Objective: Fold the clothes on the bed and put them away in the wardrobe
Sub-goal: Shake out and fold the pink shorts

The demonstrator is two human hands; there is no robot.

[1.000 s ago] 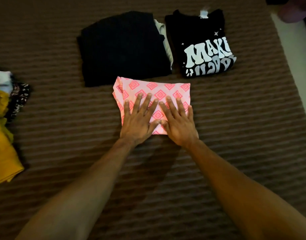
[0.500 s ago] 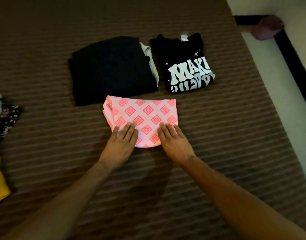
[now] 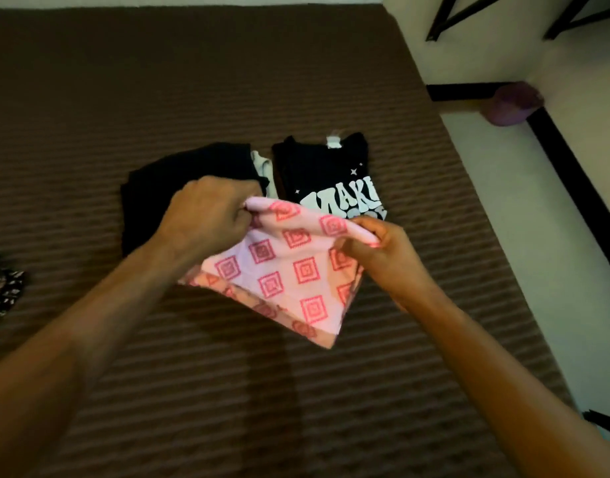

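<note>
Left hand (image 3: 207,215) and right hand (image 3: 379,251) each grip folded pink garment (image 3: 286,267) above bed (image 3: 296,408)

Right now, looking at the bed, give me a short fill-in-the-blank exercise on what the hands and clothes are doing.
1. Both hands, the left hand and the right hand, hold the folded garment that is ____ with a diamond pattern.
2. The black shirt beyond it bears ____ lettering.
3. The held garment is ____ the brown bed cover, not lying flat on it.

Missing words: pink; white; lifted off
</note>
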